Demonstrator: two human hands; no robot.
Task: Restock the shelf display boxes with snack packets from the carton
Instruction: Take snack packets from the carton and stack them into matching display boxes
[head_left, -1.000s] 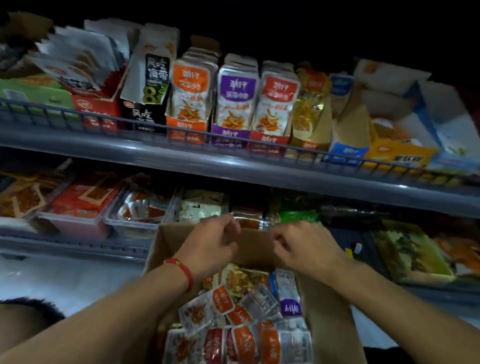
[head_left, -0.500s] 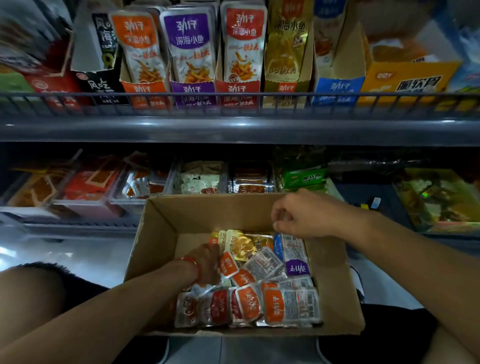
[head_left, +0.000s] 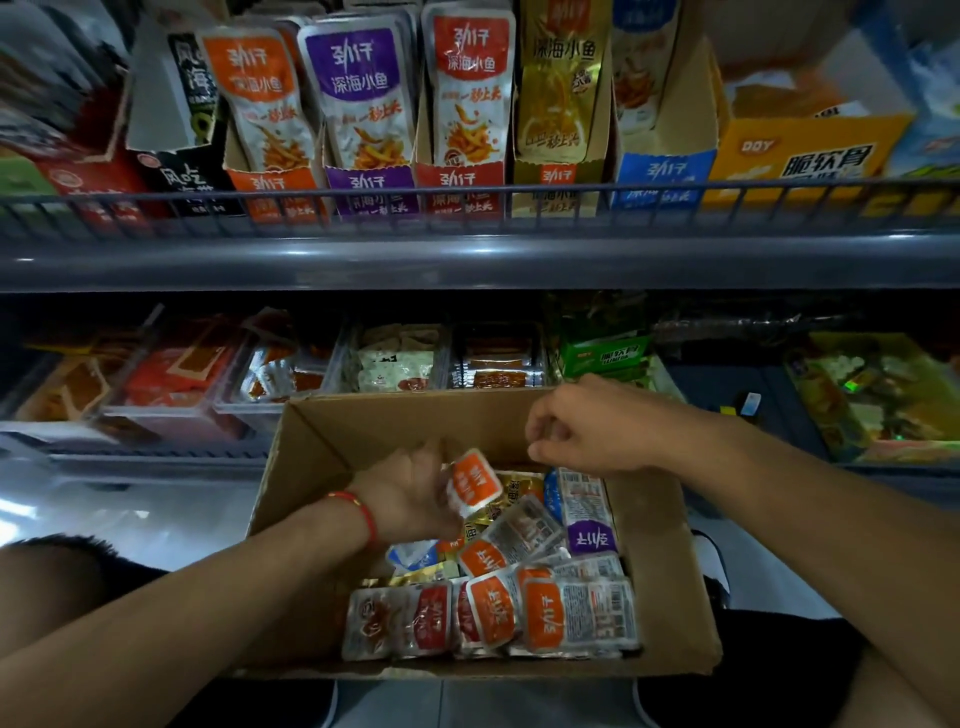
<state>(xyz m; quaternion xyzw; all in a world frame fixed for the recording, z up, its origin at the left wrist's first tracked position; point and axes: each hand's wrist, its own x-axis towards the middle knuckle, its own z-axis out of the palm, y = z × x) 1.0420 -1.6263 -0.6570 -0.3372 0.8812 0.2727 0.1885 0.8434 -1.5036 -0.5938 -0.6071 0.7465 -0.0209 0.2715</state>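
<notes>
An open cardboard carton (head_left: 332, 447) sits on my lap, holding several snack packets (head_left: 545, 613) in orange, red, purple, blue and gold. Inside the carton, my left hand (head_left: 410, 493) with a red wrist cord grips an orange-topped packet (head_left: 470, 483) and holds it above the pile. Over the carton's far right part hovers my right hand (head_left: 587, 426), fingers curled and holding nothing that I can see. On the upper shelf stand display boxes: orange (head_left: 270, 192), purple (head_left: 371, 189), red (head_left: 460, 182), gold (head_left: 556, 176) and blue (head_left: 660, 174).
A wire rail (head_left: 478, 195) and a grey shelf edge (head_left: 467, 260) run across the front of the display boxes. The lower shelf holds clear trays (head_left: 171, 410) of other snacks behind the carton. A yellow box (head_left: 800, 156) stands to the right of the blue one.
My left hand dropped from the carton's far edge into the carton and lifted an orange-topped packet. My right hand stayed near the far edge. The view tilted down toward the carton.
</notes>
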